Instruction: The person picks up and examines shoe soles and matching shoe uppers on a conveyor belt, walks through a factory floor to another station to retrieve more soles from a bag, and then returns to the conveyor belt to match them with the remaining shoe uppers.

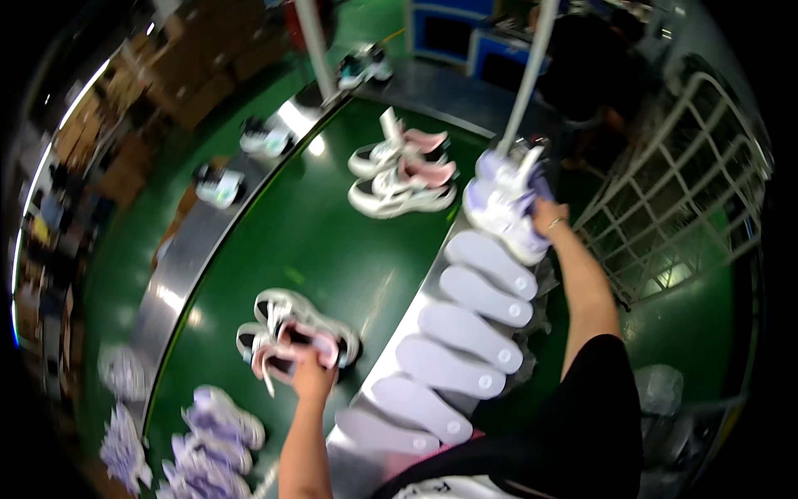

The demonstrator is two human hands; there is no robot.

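Note:
My left hand [314, 376] is closed at the collar of a white sneaker with pink lining [295, 337], one of a pair on the green belt [307, 241]; its fingertips are partly hidden in the shoe. On the right, my right hand [549, 214] grips the heel of a white-and-purple sneaker [507, 204]. That shoe is beside its mate at the far end of the metal ledge. Between my arms, several pale lilac insoles [470, 323] lie in a row along the ledge.
Another white-and-pink pair [403, 179] stands farther up the belt. Several purple-and-white sneakers [212, 441] sit at the near left. More shoes [219, 185] rest on the left metal rim [195, 249]. A white wire rack [682, 200] stands at the right, with a person [590, 66] beyond.

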